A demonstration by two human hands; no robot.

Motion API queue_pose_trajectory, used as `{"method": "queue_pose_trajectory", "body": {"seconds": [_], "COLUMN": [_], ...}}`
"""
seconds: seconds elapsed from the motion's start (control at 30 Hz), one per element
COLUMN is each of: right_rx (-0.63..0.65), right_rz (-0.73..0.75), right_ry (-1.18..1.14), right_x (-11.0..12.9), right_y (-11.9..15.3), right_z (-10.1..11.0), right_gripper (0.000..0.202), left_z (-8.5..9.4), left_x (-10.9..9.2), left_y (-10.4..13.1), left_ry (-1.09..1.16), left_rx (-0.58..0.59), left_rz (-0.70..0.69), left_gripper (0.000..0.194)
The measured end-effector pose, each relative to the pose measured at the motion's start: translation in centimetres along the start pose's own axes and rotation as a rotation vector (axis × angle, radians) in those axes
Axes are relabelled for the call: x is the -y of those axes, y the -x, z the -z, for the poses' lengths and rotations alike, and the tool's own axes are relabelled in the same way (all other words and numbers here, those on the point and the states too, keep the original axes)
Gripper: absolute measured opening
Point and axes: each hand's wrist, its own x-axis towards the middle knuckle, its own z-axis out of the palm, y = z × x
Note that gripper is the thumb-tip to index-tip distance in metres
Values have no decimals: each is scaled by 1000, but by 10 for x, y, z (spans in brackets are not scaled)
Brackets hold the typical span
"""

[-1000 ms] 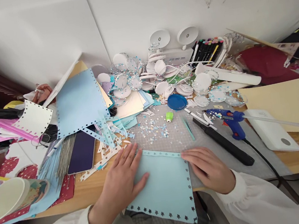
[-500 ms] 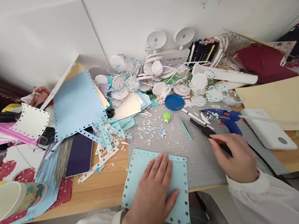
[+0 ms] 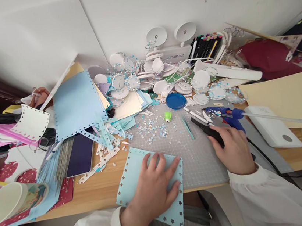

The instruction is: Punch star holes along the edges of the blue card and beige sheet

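Note:
My left hand [image 3: 153,186] rests on a light blue sheet of paper [image 3: 129,167] with flower-shaped holes punched along its edges. Its fingers are spread and slightly arched; the sheet's near part hangs past the table edge. On the right, my right hand [image 3: 234,150] is closed around the body of a slim black corded tool [image 3: 201,126], whose front end points away to the left. Just beyond this hand is a blue glue gun [image 3: 226,112]. Teal tweezers [image 3: 187,127] lie left of the black tool, near a small green punch [image 3: 167,116].
A grey cutting mat [image 3: 197,166] carries tiny punched paper bits [image 3: 153,129]. Behind stand a blue lid [image 3: 175,101], white round pieces [image 3: 200,79] and markers [image 3: 206,48]. To the left are a phone [image 3: 80,155] and a paper cup [image 3: 9,204]; a white device [image 3: 273,126] lies right.
My right hand has moved from a loose pinch above the black tool to a grip around it. The blue sheet has shifted slightly left under my left hand, whose fingers are more spread.

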Motion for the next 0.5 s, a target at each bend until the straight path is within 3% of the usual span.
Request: {"method": "queue_pose_trajectory", "body": {"seconds": [0.17, 0.33, 0.5], "right_rx": [-20, -69, 206], "right_rz": [16, 42, 231], "right_ry": [-38, -160, -389], "right_x": [4, 8, 5], "right_y": [1, 3, 11], "right_z": [5, 29, 56], "right_gripper": [28, 29, 33], "left_z": [2, 0, -8], "left_x": [-6, -7, 0], "left_y": [-6, -8, -4], "left_ry": [2, -6, 3], "left_rx": [16, 11, -16], "left_rz": [-2, -9, -15], "left_gripper": [60, 61, 64]}}
